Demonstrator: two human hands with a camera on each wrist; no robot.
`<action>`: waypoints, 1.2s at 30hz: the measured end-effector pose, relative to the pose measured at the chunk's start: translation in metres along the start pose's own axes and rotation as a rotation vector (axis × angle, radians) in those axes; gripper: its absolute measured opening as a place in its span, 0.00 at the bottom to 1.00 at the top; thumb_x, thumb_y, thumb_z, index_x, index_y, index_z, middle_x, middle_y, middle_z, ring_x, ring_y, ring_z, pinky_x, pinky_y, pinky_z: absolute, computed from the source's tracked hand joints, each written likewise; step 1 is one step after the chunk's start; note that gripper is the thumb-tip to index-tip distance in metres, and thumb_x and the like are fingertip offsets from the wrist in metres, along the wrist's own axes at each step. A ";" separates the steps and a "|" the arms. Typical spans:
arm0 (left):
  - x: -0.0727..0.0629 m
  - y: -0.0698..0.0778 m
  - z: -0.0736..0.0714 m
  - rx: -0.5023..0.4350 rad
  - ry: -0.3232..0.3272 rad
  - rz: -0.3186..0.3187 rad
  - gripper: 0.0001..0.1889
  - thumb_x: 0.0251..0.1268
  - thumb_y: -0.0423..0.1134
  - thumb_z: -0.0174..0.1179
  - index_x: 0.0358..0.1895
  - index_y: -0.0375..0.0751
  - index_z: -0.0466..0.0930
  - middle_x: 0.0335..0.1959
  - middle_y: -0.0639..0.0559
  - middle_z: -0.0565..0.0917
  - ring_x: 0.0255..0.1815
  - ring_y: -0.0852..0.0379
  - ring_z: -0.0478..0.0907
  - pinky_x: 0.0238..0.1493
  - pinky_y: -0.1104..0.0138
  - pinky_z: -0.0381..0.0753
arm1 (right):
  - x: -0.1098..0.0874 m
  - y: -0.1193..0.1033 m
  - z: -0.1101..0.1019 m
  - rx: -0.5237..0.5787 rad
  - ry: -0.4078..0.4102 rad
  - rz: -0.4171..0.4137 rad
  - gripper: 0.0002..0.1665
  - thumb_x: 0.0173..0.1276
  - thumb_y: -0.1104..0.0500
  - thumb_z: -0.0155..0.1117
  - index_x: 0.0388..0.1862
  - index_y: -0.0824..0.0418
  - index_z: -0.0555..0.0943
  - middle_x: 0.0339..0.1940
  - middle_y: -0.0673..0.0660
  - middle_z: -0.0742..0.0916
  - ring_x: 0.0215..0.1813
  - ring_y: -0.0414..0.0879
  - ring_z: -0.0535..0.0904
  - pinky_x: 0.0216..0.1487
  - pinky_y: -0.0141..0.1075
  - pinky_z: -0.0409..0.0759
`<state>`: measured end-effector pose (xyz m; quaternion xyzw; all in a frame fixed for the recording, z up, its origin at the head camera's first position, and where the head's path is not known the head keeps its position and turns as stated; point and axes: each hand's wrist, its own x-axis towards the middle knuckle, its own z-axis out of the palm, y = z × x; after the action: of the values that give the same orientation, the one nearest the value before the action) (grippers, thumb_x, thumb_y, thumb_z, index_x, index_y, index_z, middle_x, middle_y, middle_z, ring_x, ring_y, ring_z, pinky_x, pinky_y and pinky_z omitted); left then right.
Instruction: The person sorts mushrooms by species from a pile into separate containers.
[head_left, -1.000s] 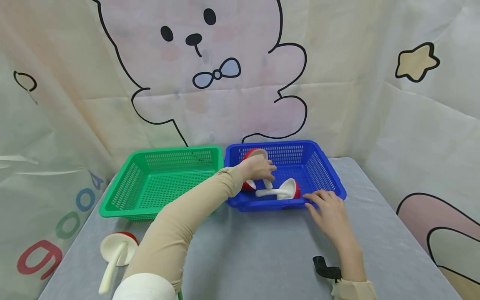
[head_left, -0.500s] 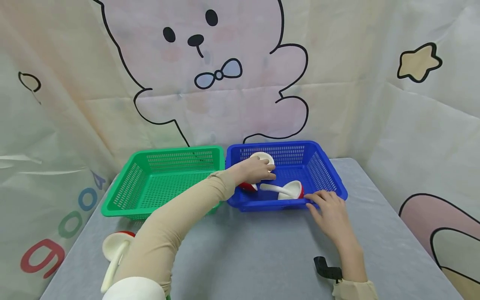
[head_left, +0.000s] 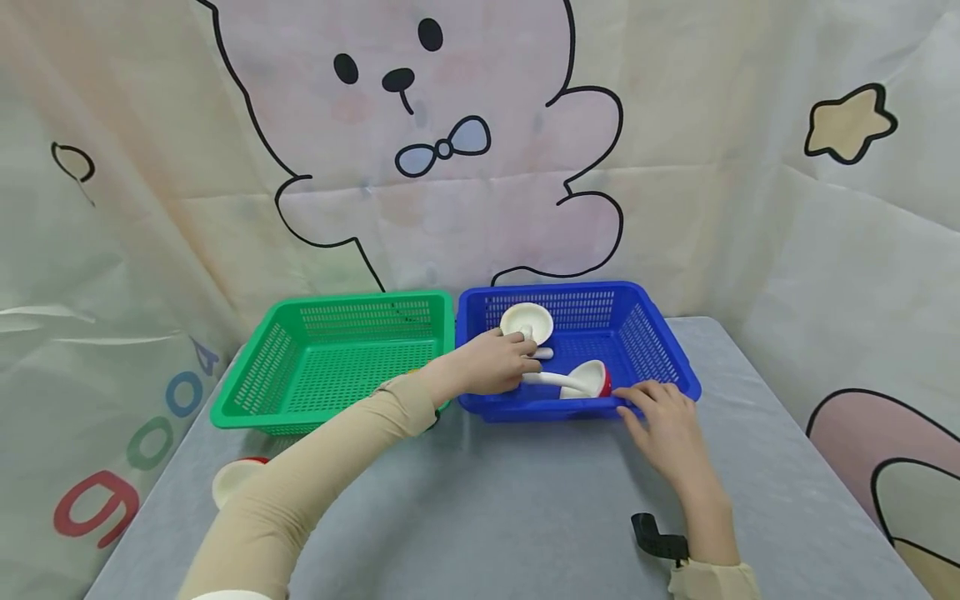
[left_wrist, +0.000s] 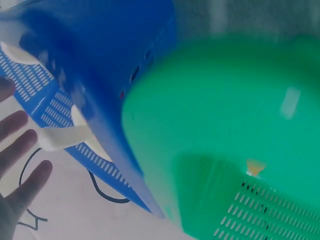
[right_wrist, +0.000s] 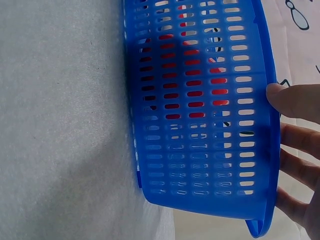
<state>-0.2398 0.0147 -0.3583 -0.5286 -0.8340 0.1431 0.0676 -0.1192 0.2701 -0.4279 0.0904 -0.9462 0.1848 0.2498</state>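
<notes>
My left hand (head_left: 491,362) is over the left part of the blue basket (head_left: 660,333), its fingers spread around a ladle handle (left_wrist: 62,137) in the left wrist view. Just beyond it lies a ladle (head_left: 527,319) with its cream bowl facing up. Another handle (head_left: 543,353) pokes out beside the fingers, the rest hidden by the hand. A ladle with a red-backed bowl (head_left: 592,379) rests at the basket's front. My right hand (head_left: 663,429) holds the basket's front rim near its right corner, thumb (right_wrist: 287,97) outside and fingers over the inner side.
A green basket (head_left: 273,421) stands directly left of the blue one. On the grey tabletop (head_left: 480,517), another ladle (head_left: 234,479) lies at the left, partly behind the left sleeve. A black angled piece (head_left: 656,537) sits at the right wrist. A printed curtain (head_left: 675,208) hangs behind.
My left hand has moved left and toward the front of the blue basket, uncovering the bowl of the far ladle, which now faces up. The right hand stays at the rim.
</notes>
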 end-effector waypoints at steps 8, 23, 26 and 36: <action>-0.027 0.008 0.004 -0.060 0.068 -0.108 0.14 0.70 0.46 0.53 0.55 0.57 0.79 0.55 0.57 0.80 0.50 0.57 0.76 0.43 0.67 0.78 | 0.001 0.000 0.001 0.008 0.011 -0.014 0.13 0.60 0.62 0.68 0.45 0.59 0.85 0.40 0.59 0.84 0.47 0.57 0.74 0.50 0.59 0.68; -0.072 0.016 0.026 -0.209 0.232 -0.329 0.18 0.68 0.45 0.57 0.60 0.53 0.77 0.52 0.54 0.80 0.48 0.55 0.75 0.46 0.63 0.79 | 0.002 -0.001 0.000 0.013 0.009 -0.014 0.12 0.60 0.63 0.68 0.44 0.59 0.84 0.39 0.60 0.84 0.46 0.58 0.74 0.49 0.59 0.68; -0.079 0.018 0.032 -0.231 0.275 -0.372 0.18 0.67 0.44 0.58 0.59 0.53 0.77 0.51 0.53 0.80 0.48 0.55 0.75 0.47 0.63 0.80 | 0.002 0.000 0.001 0.016 0.002 -0.010 0.12 0.60 0.63 0.68 0.44 0.59 0.84 0.39 0.60 0.84 0.47 0.58 0.74 0.49 0.59 0.67; -0.117 0.027 0.048 -0.242 0.529 -0.515 0.17 0.61 0.38 0.64 0.54 0.50 0.81 0.47 0.53 0.82 0.47 0.53 0.78 0.41 0.61 0.81 | 0.002 0.000 0.002 0.013 0.020 -0.025 0.12 0.59 0.64 0.68 0.43 0.60 0.84 0.38 0.60 0.84 0.46 0.58 0.74 0.48 0.59 0.68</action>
<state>-0.1789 -0.0880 -0.4081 -0.3245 -0.9040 -0.1192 0.2514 -0.1218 0.2691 -0.4280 0.1021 -0.9412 0.1889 0.2608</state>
